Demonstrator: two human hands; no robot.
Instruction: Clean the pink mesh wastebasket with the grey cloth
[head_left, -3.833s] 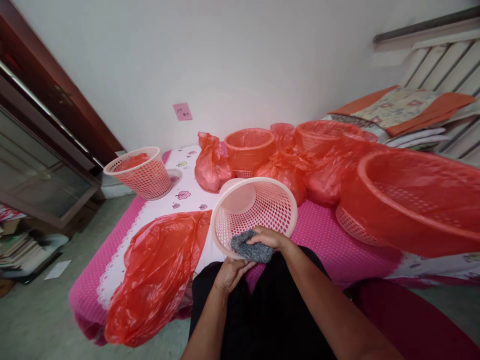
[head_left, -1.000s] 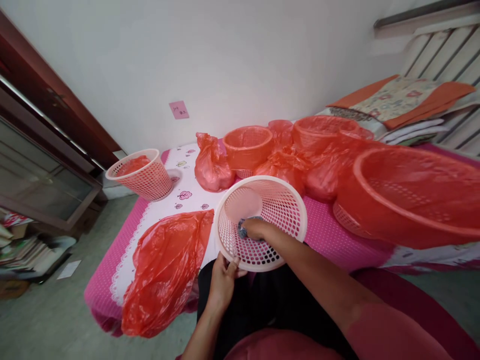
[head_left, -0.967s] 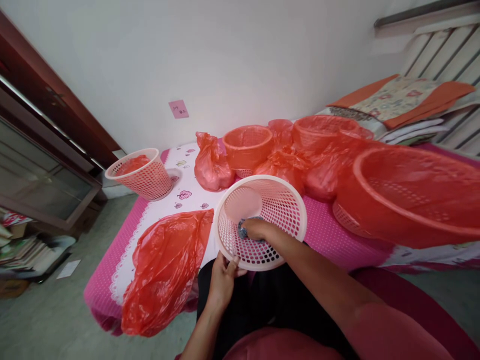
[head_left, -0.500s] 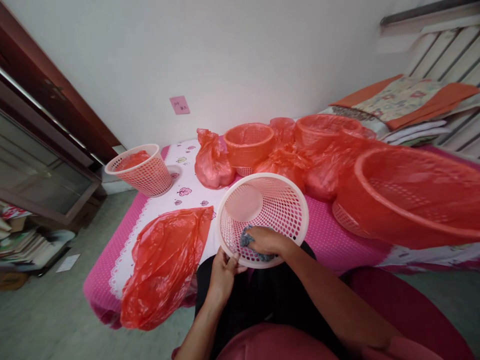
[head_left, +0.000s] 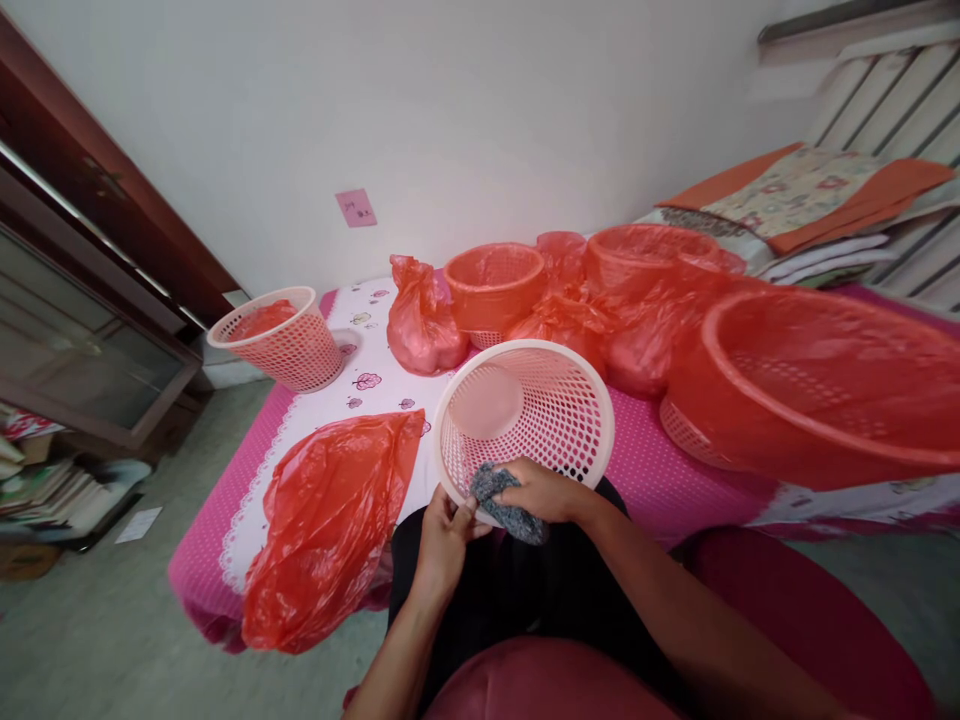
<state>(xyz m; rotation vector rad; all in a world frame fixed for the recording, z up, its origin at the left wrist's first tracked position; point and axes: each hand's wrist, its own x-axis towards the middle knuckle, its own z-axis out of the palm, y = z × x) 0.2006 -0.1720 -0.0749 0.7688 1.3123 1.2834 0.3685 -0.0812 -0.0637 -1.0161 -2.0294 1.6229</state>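
Note:
A pale pink perforated plastic basket (head_left: 540, 405) lies tilted on my lap, its mouth facing me. My left hand (head_left: 444, 545) pinches its near rim from below. My right hand (head_left: 541, 491) is closed on a grey cloth (head_left: 501, 497) pressed against the basket's near rim. The basket's round base shows inside, with nothing in it.
A pink dotted bed (head_left: 645, 465) lies in front of me. On it are a loose red plastic bag (head_left: 322, 530), a small basket with a red bag (head_left: 279, 335) at the left, a knotted red bag (head_left: 421, 320) and several red-lined baskets (head_left: 817, 380). A cabinet (head_left: 82, 310) stands left.
My right hand has drawn the grey cloth from deep inside the basket back to its near rim. My left hand keeps its hold on the rim.

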